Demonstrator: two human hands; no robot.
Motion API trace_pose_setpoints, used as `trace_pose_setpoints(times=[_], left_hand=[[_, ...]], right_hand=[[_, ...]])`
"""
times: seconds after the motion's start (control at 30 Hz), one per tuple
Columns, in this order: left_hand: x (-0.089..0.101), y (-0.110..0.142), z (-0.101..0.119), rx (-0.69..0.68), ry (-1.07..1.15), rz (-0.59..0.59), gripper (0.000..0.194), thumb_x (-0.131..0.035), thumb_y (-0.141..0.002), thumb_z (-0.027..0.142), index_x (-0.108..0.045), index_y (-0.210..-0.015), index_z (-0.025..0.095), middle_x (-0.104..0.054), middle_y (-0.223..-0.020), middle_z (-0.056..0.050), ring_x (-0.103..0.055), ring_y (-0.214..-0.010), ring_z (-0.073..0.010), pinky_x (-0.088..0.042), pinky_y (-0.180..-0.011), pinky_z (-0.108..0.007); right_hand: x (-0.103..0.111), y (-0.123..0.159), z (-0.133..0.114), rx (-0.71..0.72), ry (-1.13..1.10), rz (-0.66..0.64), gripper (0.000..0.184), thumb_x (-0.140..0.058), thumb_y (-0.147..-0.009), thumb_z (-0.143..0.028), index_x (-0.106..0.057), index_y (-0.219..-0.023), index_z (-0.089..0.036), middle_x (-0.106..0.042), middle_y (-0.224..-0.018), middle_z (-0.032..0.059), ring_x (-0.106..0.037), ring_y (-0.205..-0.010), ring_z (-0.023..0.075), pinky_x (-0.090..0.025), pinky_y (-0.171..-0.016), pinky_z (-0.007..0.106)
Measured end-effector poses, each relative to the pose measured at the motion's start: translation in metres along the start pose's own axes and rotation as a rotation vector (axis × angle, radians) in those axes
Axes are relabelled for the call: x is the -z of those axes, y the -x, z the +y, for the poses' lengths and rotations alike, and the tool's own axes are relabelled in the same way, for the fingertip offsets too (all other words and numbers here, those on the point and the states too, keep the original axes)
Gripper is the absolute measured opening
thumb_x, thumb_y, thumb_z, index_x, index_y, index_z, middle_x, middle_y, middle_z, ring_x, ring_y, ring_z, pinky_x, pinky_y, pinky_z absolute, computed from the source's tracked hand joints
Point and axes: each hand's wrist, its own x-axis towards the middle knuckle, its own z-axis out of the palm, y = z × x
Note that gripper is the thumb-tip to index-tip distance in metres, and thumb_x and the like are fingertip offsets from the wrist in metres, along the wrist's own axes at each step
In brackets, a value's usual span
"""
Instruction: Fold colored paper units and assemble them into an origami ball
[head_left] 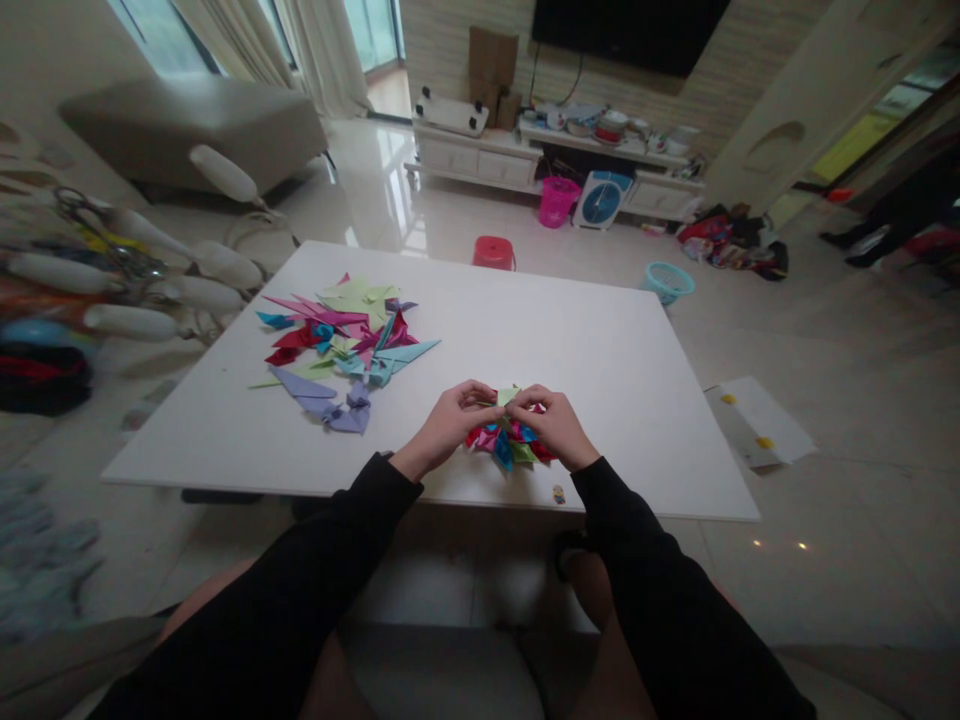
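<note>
The pale green origami piece [508, 396] was held over the near part of the white surface [600, 350], probably so that both hands and the eyes could get at it equally. Taking it as the centre of the clock, with twelve toward the far edge, the left hand [466, 408] sat at nine o'clock and the right hand [550, 412] at three, each with thumb and fingertips drawn together in a pinch on the paper; matching grips from opposite sides seemed to steady so light a thing, though the fingers hid just which part was pressed. At six o'clock, right under the hands, a cluster of small origami pieces [504, 450] in red, pink, blue and green lay on the surface, likely placed close so that little reaching was needed; whether the pale green piece touched it could not be made out. At ten o'clock, well apart, a loose heap of larger origami pieces [367, 318] lay overlapping, with lavender folded paper [322, 406] along its near side, perhaps put there to leave elbow room. A minion sticker [559, 494] marked five o'clock by the near edge, and past the far edge, at twelve, stood a red stool [493, 252]
</note>
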Motion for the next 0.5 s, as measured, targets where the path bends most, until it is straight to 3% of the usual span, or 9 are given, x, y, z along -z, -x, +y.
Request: trace_pose_setpoints(times=[0.2, 0.5], left_hand=[[0.0007, -0.0006, -0.0005, 0.052, -0.006, 0.035, 0.035, -0.09, -0.065, 0.037, -0.07, -0.08, 0.013, -0.071, -0.081, -0.005, -0.067, -0.078, -0.0159, -0.053, -0.083, -0.032], [0.0007, -0.0006, 0.0013, 0.07, 0.013, 0.057, 0.034, -0.09, -0.065, 0.039, -0.075, -0.081, 0.013, -0.073, -0.082, -0.005, -0.067, -0.077, -0.016, -0.053, -0.078, -0.029]], right_hand=[[0.0011, -0.0004, 0.0001, 0.022, -0.022, 0.02, 0.022, -0.074, -0.075, -0.038, -0.07, -0.065, -0.019, -0.065, -0.077, 0.0023, -0.061, -0.077, 0.0173, -0.048, -0.077, 0.033], [0.001, 0.0017, -0.0046, -0.013, -0.026, 0.033, 0.018, -0.075, -0.075, -0.035, -0.072, -0.069, -0.019, -0.068, -0.081, 0.0027, -0.063, -0.081, 0.0174, -0.05, -0.08, 0.032]])
